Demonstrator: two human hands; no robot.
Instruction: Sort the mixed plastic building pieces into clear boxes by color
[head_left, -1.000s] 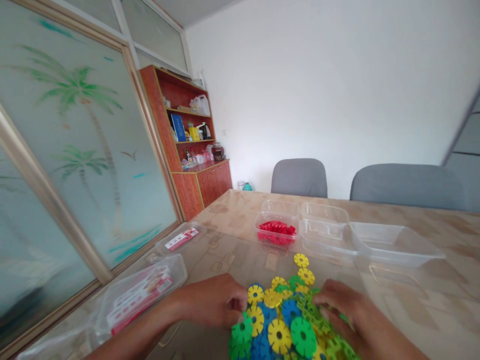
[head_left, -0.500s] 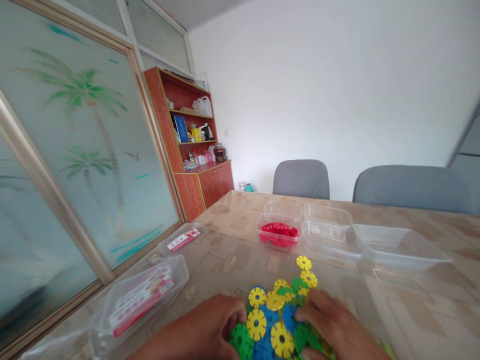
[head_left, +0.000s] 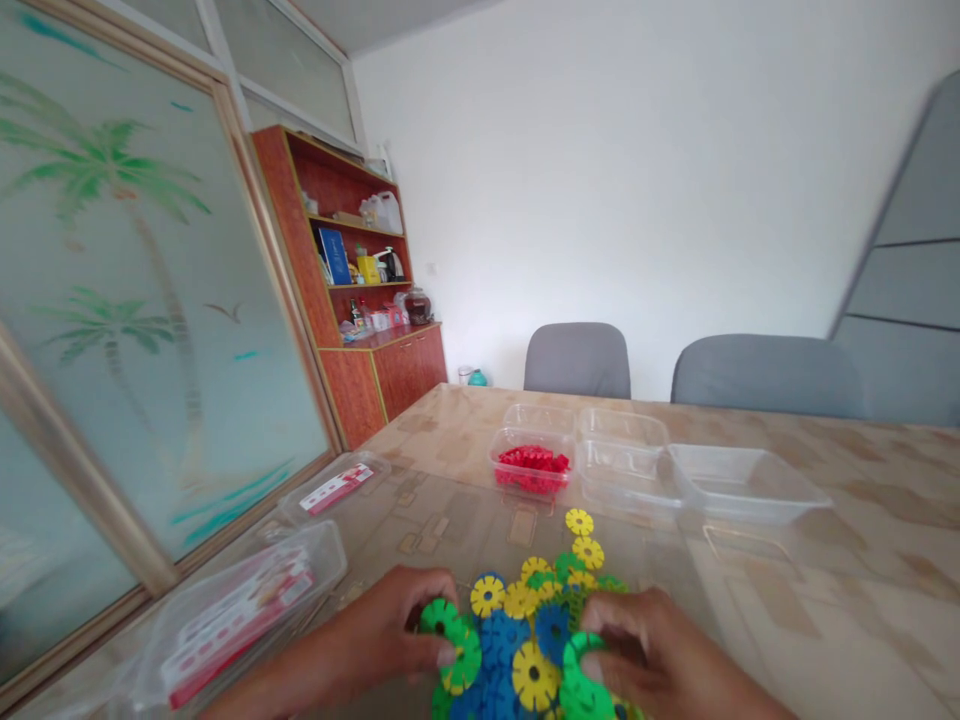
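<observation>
A heap of slotted plastic discs, blue (head_left: 500,640), yellow (head_left: 535,676) and green, lies at the near edge of the view. To its left, my left hand (head_left: 401,625) pinches green slotted discs (head_left: 465,652) between thumb and fingers; more than one seems to overlap there. On the right side of the heap, my right hand (head_left: 649,640) grips green slotted discs (head_left: 585,690) with the thumb across them. Loose yellow discs (head_left: 579,522) trail off behind the pile. My palms and the lower part of the heap are hidden.
Behind the heap stands a clear tub of red pieces (head_left: 534,470), with clear plastic tubs (head_left: 626,475) and a wider one (head_left: 750,485) beside it. Clear containers with printed labels (head_left: 240,620) lie at the left. Grey chairs (head_left: 577,360) line the table's far side.
The view has swung to the right, so the room appears farther left. Both hands have closed on green discs, which now show more plainly between thumb and fingers.
</observation>
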